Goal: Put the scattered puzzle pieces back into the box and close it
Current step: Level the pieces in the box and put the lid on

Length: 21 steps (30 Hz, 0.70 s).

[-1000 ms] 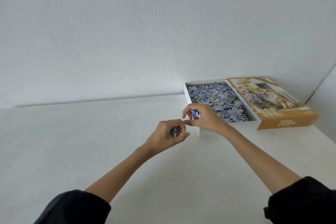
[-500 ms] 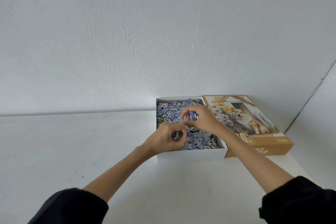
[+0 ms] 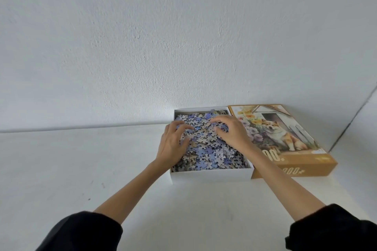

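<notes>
Resting on the heaped puzzle pieces (image 3: pixel 212 155) inside the white box (image 3: pixel 212 176), the left grip (image 3: pixel 173 144) and right grip (image 3: pixel 230 132) are both lying released, fingers spread over the pile and pinching nothing. The lid (image 3: pixel 285 134) is lying picture-up on the bench (image 3: pixel 81 169), touching the box's right wall, its long axis running parallel to the box, away from the person. The right grip is sitting nearer it, so closing is likely starting from that side.

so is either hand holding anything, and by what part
Nothing held: left hand and right hand rest spread-fingered on the puzzle pieces in the white box.
</notes>
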{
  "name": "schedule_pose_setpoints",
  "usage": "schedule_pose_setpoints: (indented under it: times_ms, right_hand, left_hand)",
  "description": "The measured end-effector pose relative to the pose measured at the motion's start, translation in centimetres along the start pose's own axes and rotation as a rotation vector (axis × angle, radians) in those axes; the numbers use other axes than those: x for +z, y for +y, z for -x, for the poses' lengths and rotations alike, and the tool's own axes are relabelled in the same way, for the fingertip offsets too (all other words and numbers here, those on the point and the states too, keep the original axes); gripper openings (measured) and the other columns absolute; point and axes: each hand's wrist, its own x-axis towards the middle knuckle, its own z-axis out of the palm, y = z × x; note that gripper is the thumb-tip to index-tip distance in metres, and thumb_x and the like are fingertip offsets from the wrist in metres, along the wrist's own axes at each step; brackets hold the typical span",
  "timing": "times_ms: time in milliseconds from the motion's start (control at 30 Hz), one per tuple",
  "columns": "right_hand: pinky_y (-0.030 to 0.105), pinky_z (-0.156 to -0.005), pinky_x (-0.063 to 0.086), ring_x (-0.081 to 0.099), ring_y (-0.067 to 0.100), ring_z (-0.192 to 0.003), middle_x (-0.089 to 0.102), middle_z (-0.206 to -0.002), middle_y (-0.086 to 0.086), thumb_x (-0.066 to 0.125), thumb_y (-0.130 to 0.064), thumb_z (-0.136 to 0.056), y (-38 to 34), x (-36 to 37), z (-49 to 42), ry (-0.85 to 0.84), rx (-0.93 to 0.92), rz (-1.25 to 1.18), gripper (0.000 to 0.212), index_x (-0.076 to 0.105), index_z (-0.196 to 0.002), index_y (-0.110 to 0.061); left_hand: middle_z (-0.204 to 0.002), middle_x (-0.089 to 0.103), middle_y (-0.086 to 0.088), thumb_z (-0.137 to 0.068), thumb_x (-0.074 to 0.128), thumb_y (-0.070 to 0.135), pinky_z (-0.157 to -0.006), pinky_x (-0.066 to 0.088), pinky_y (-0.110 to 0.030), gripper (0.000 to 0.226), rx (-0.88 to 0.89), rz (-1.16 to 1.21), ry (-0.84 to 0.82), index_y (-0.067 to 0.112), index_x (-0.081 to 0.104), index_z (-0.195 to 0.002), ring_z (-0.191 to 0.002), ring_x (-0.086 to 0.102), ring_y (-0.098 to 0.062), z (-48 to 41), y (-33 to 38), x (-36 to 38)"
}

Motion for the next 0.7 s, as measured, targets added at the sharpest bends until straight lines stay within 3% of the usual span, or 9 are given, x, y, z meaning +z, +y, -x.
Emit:
schedule_pose_setpoints:
  times_ms: [100, 167, 433, 533, 600, 700]
  right_hand:
    - [0.031, -0.101, 0.03, 0.044, 0.02, -0.121, 0.054, -0.125, 0.002, 0.056, -0.015, -0.088, 0.5, 0.3, 0.5, 0.006, 0.053, 0.121, 0.03, 0.061, -0.117, -0.021]
    - [0.034, -0.102, 0.03, 0.039, 0.023, -0.125, 0.049, -0.13, 0.005, 0.054, -0.017, -0.09, 0.5, 0.3, 0.7, 0.002, 0.083, 0.163, 0.031, 0.058, -0.12, -0.02]
    - [0.041, -0.109, 0.022, 0.019, 0.025, -0.138, 0.029, -0.147, 0.008, 0.044, -0.035, -0.095, 0.0, -0.7, 1.3, -0.144, 0.229, 0.265, 0.039, 0.044, -0.134, -0.027]
    - [0.036, -0.111, 0.015, 0.021, 0.025, -0.137, 0.034, -0.144, 0.01, 0.038, -0.043, -0.095, 0.2, -0.8, 1.7, -0.202, 0.218, 0.372, 0.043, 0.04, -0.136, -0.03]
    - [0.041, -0.114, 0.01, 0.018, 0.027, -0.14, 0.035, -0.145, 0.009, 0.034, -0.049, -0.095, 0.3, -0.4, 1.9, -0.235, 0.208, 0.429, 0.045, 0.035, -0.138, -0.036]
    - [0.038, -0.11, 0.02, 0.034, 0.027, -0.132, 0.047, -0.135, 0.009, 0.031, -0.047, -0.096, -0.7, 1.0, 2.1, -0.321, 0.192, 0.367, 0.048, 0.028, -0.141, -0.033]
  left_hand:
    - [-0.146, 0.021, -0.014, -0.091, 0.035, -0.006, -0.108, 0.025, -0.04, 0.049, -0.252, 0.07, -0.136, 0.02, 0.047, -0.131, -0.136, 0.017, -0.029, -0.2, 0.0, -0.1]
    - [-0.149, 0.014, -0.018, -0.084, 0.029, -0.016, -0.112, 0.018, -0.042, 0.064, -0.321, 0.109, -0.207, 0.02, 0.041, -0.136, -0.139, 0.01, -0.032, -0.3, 0.0, -0.2]
    - [-0.144, 0.024, -0.019, -0.075, 0.031, -0.022, -0.111, 0.025, -0.039, 0.078, -0.328, 0.146, -0.19, 0.021, 0.039, -0.138, -0.135, 0.024, -0.033, 0.1, -1.6, -0.5]
    - [-0.143, 0.026, -0.018, -0.075, 0.033, -0.022, -0.11, 0.028, -0.038, 0.077, -0.324, 0.129, -0.156, 0.022, 0.04, -0.138, -0.134, 0.027, -0.032, 0.3, -2.7, -1.1]
    - [-0.143, 0.027, -0.018, -0.076, 0.032, -0.022, -0.109, 0.027, -0.037, 0.076, -0.342, 0.119, -0.144, 0.021, 0.04, -0.138, -0.134, 0.027, -0.031, 0.7, -3.6, -1.9]
    - [-0.144, 0.027, -0.016, -0.081, 0.03, -0.02, -0.101, 0.025, -0.024, 0.071, -0.386, 0.128, -0.127, 0.019, 0.039, -0.139, -0.134, 0.027, -0.027, 1.5, -4.3, -3.1]
